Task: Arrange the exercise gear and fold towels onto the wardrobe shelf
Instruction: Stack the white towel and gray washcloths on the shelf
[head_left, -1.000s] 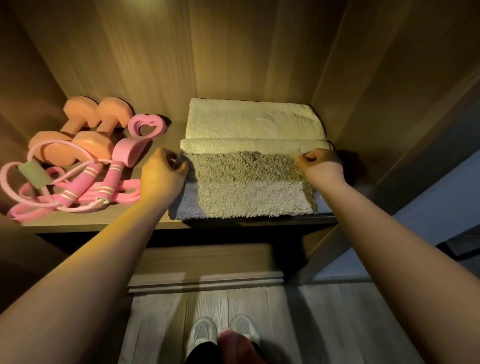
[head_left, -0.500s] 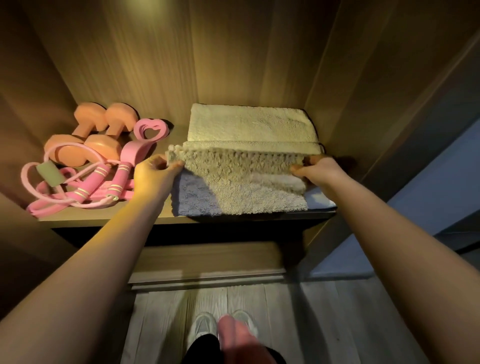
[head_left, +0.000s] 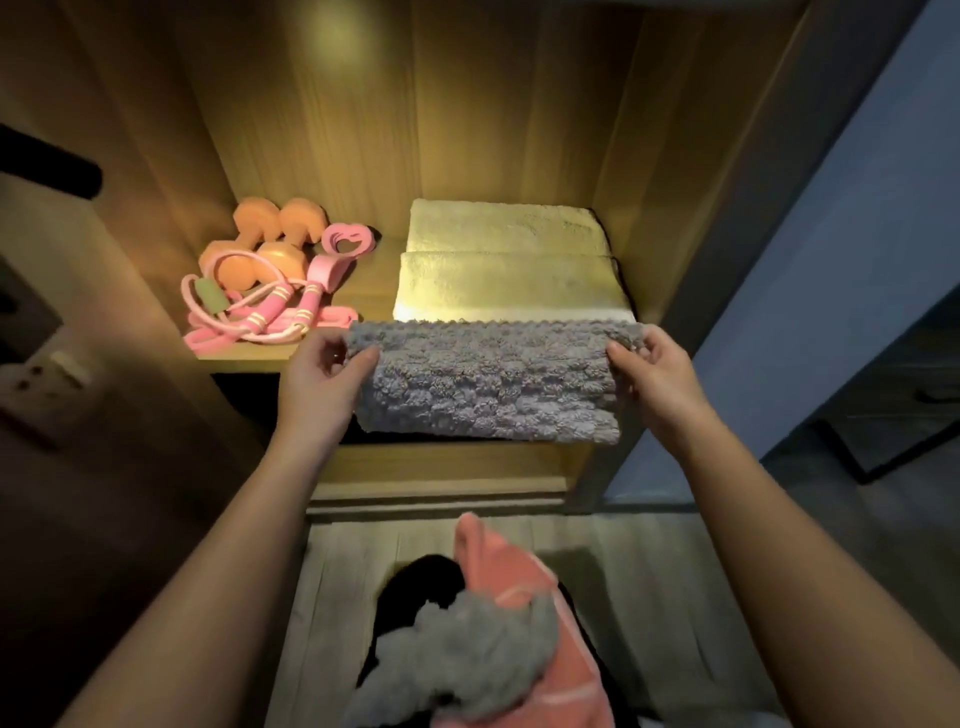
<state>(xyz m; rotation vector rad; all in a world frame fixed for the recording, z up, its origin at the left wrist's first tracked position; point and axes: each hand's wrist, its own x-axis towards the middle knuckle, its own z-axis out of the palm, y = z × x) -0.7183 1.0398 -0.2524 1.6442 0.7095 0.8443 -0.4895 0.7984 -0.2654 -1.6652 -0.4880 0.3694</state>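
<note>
**Grey towel held up at the shelf front**

Closest to you, low in view, a pink cloth (head_left: 524, 587) and a bunched grey cloth (head_left: 467, 660) hang over the plank floor (head_left: 343, 566).

Past them your arms reach forward. Your left hand (head_left: 322, 384) pinches the grey towel (head_left: 488, 384) at its upper left corner, thumb on the near face. Your right hand (head_left: 654, 379) pinches the upper right corner the same way. The towel hangs folded and flat between them, in front of the shelf (head_left: 374, 275) edge; you cannot tell whether it touches the wood.

Just behind its top edge, two folded cream towels (head_left: 509, 283) lie on the shelf's right half, one behind the other. On the left half sit tangled pink ropes (head_left: 260, 322), then orange dumbbells (head_left: 275, 234) and a pink heart ring (head_left: 348, 241) toward the back.
</note>
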